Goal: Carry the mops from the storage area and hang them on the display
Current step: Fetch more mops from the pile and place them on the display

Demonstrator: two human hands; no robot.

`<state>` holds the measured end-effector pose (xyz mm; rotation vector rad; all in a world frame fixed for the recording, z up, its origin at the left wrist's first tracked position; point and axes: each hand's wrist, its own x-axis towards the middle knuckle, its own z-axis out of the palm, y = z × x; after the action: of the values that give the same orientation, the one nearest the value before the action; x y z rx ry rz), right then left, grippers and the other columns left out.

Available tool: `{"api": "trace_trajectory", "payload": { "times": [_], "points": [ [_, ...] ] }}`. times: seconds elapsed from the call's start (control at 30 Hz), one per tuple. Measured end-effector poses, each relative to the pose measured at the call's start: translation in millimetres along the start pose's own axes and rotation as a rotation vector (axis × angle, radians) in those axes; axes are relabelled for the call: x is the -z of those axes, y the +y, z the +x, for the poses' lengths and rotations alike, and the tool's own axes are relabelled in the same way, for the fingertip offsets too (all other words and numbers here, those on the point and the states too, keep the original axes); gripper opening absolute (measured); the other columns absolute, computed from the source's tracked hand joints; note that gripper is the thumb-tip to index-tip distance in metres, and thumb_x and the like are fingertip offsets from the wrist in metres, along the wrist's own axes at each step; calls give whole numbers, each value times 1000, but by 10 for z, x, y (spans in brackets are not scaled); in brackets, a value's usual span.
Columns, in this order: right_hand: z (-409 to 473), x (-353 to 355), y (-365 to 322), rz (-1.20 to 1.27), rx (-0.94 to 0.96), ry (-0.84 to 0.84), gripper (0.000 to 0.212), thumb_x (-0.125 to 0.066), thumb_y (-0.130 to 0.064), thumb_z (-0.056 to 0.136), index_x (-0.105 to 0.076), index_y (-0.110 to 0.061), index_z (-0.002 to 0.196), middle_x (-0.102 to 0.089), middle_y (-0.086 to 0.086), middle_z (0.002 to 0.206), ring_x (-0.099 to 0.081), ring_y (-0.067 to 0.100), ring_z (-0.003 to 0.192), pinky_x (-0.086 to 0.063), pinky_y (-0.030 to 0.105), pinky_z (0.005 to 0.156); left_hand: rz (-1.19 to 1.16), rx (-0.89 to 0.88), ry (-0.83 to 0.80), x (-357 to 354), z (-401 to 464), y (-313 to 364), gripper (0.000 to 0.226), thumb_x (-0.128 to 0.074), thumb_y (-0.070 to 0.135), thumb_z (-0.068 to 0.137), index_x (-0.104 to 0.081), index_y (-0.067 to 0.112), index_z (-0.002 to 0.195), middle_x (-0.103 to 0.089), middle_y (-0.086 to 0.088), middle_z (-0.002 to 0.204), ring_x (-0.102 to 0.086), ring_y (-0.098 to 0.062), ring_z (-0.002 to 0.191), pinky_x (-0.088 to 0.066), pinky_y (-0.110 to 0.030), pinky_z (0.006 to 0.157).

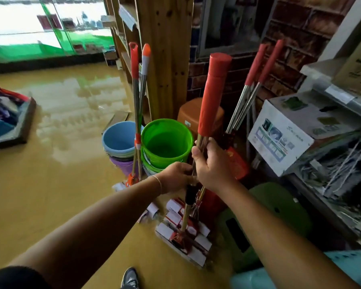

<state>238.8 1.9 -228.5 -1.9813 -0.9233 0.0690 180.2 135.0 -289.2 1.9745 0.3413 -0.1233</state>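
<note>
I've got both hands on a mop (212,97) here, its fat red grip pointing up toward me and its steel shaft running down between my palms. My right hand (212,165) wraps the shaft just below the red grip, thumb up along the metal, fingers curled round it. My left hand (175,177) sits a little lower and to the left, fingers curled in against the same shaft near the black collar; a thin bracelet (157,182) rides on that wrist. The mop's head, boxed in red and white card (184,240), is down low over the yellow floor (56,184), though I can't tell whether it touches.

Behind my hands stands a green bucket (167,140) on a stack, with a blue bucket (118,138) stack just to its left. Two more mops (138,105) stand upright between those stacks, leaning toward the wooden post (165,59). Off to the right another pair of red-gripped mops (256,80) tilts against the brick-pattern wall (296,34), beside a printed white carton (283,134). An orange stool (189,113) sits behind the green bucket, a green stool (275,215) lies near my right forearm, and my shoe (130,278) shows at the bottom edge.
</note>
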Motion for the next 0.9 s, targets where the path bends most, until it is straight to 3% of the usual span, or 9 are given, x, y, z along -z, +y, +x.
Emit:
{"api": "trace_trajectory", "payload": {
  "times": [0.17,0.3,0.43,0.53,0.6,0.7,0.83,0.9],
  "points": [
    [137,-48,-430,15,98,12,10,-52,-32,99,-52,-22,98,-66,4,90,-63,21,84,-48,34,74,43,-56,-5,384,-259,170,20,-70,22,84,-73,8,98,-72,-16,98,-67,-29,89,-54,-47,88],
    [262,-159,-811,35,91,-51,12,-51,-34,101,-53,-23,97,-68,2,86,-66,23,82,-54,41,77,-23,-63,24,693,-507,213,22,-70,26,84,-74,8,96,-71,-17,94,-61,-19,81,-53,-45,88],
    [336,-422,-1183,48,105,-159,18,-53,-32,101,-56,-14,101,-69,5,88,-67,24,83,-54,40,74,-168,18,64,1000,-833,88,13,-70,11,84,-72,3,93,-65,0,75,-56,-7,70,-50,-22,69],
    [339,-717,-1474,74,135,-226,15,-53,-30,102,-57,-15,103,-68,4,90,-66,20,84,-52,35,72,-263,56,88,1268,-1092,-114,32,-72,21,72,-72,2,97,-67,-2,83,-60,-13,79,-53,-34,82],
    [341,-932,-1668,92,169,-250,13,-53,-29,101,-56,-16,101,-67,4,89,-65,20,83,-51,34,72,-297,55,96,1461,-1278,-241,33,-73,28,67,-74,9,94,-68,-4,88,-61,-17,86,-50,-42,92],
    [355,-1243,-1971,127,203,-280,11,-50,-33,102,-52,-25,95,-67,8,91,-67,22,85,-57,43,78,-316,20,114,1728,-1564,-400,24,-72,30,71,-74,15,90,-69,-1,87,-61,-16,85,-49,-44,93],
    [351,-1650,-2413,156,205,-301,16,-47,-38,102,-47,-31,88,-67,10,89,-69,24,84,-58,50,79,-315,-27,151,2131,-1934,-600,46,-74,42,70,-70,6,99,-68,-7,91,-63,-19,85,-52,-43,90],
    [353,-1878,-2635,169,221,-310,19,-47,-41,102,-48,-31,85,-68,9,86,-70,25,82,-58,52,78,-304,-37,199,2351,-2124,-721,49,-75,47,68,-69,5,93,-64,-6,82,-60,-19,78,-52,-41,82]
  ]
}}
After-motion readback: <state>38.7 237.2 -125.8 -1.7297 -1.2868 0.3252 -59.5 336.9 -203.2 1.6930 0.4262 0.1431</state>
